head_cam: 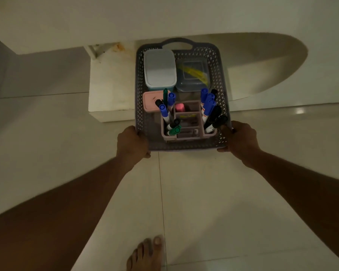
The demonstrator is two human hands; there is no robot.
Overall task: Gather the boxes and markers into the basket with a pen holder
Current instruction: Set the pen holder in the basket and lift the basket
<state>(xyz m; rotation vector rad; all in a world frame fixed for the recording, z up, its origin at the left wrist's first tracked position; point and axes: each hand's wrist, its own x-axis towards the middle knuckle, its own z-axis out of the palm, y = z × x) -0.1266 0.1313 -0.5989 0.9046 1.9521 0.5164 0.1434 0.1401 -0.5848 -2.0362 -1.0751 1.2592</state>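
A grey perforated basket is held up over the floor. My left hand grips its near left corner and my right hand grips its near right corner. Inside, at the near end, stands a pink pen holder with blue, black and green markers upright in its side slots. Behind it sit a light blue lidded box, a clear box with something yellow inside, and a small pink box at the left.
Below the basket is a low white step against a white wall. Pale floor tiles spread around. My bare foot shows at the bottom edge. A rounded shadow falls on the right.
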